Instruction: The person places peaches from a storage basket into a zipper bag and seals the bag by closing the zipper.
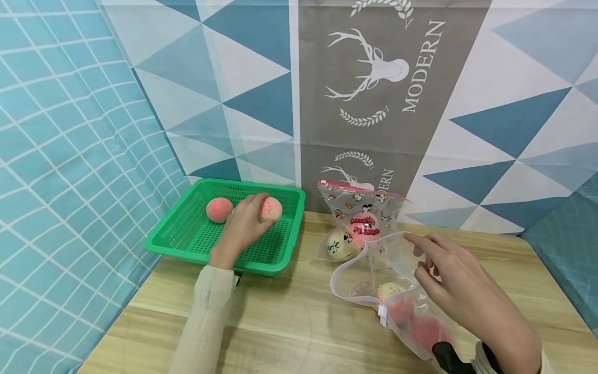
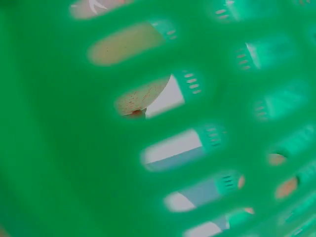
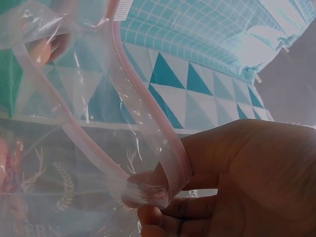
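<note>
My left hand (image 1: pixel 243 221) reaches into the green basket (image 1: pixel 159 243) and grips a round pink-and-cream peach-like ball (image 1: pixel 272 209). A second pink ball (image 1: pixel 219 210) lies in the basket, left of that hand. Slots in the basket's wall (image 2: pixel 59 143) fill the left wrist view, hiding most of the hand there. On the right, my right hand (image 1: pixel 455 275) pinches the rim of a clear zip bag (image 1: pixel 343 272), whose mouth gapes wide. The right wrist view shows the rim (image 3: pixel 170 153) bent between thumb and fingers. Inside this bag are several balls (image 1: pixel 427 331), pink and cream.
Behind the held bag, a printed clear zip bag (image 1: pixel 352 200) with a pink seal stands near the backdrop, holding pink and cream balls. A wooden table (image 1: pixel 280 322) lies under everything. Patterned cloth (image 1: pixel 252 88) rises at the back, blue gridded cloth (image 1: pixel 56 171) at the left.
</note>
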Tool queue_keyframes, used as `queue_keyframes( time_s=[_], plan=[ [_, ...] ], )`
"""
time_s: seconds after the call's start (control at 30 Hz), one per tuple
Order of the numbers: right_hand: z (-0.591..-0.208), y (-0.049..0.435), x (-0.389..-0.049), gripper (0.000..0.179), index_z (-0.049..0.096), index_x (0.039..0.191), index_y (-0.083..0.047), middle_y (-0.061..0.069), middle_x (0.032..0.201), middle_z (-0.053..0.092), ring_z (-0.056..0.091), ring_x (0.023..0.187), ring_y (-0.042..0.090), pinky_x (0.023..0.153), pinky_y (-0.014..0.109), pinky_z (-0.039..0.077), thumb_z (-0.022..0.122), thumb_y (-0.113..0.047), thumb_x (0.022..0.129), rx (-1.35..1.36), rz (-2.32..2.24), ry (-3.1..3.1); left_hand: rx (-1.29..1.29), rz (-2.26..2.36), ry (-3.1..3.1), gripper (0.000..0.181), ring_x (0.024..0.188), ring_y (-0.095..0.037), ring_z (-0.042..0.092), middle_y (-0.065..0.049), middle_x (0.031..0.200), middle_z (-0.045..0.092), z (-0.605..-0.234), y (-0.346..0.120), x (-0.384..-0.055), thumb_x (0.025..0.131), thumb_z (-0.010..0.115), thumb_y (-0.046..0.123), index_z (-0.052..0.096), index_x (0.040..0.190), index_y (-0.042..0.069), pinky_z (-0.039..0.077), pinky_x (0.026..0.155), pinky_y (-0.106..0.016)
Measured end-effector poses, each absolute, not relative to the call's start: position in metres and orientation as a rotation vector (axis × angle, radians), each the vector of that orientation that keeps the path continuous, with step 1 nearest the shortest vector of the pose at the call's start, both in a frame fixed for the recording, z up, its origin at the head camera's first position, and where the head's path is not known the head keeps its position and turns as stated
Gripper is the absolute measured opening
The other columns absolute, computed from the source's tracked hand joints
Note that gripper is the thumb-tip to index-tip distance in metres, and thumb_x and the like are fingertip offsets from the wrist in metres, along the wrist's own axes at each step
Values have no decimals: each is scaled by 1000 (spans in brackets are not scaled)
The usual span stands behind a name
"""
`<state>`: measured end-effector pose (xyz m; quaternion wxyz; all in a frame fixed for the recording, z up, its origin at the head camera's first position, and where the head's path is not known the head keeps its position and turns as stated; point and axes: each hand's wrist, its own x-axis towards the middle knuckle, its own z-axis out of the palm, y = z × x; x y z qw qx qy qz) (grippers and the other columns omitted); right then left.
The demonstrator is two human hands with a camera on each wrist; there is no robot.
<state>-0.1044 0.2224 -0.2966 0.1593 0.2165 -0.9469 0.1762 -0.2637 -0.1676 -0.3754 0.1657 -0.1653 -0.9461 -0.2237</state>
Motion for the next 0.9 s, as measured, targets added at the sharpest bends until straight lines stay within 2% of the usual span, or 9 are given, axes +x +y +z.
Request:
queue_keyframes(
  time_s=[0.47,0.9],
  plan=[
    [-295,221,-105,45,61,132,-5,-2,99,60,50,72,5,58,25,44,63,-1,88,627,510,-2722,-555,-594,-2575,63,115,-31,58,-13,130,59,-342,-147,-232,84,81,31,55,138,9,53,91,-51],
    [-295,222,-105,46,61,133,-5,-3,96,59,49,72,5,58,25,44,64,-1,87,638,498,-2712,-647,-551,-2461,63,116,-30,57,-12,130,59,-326,-133,-211,83,82,31,56,136,9,54,90,-49]
  ],
)
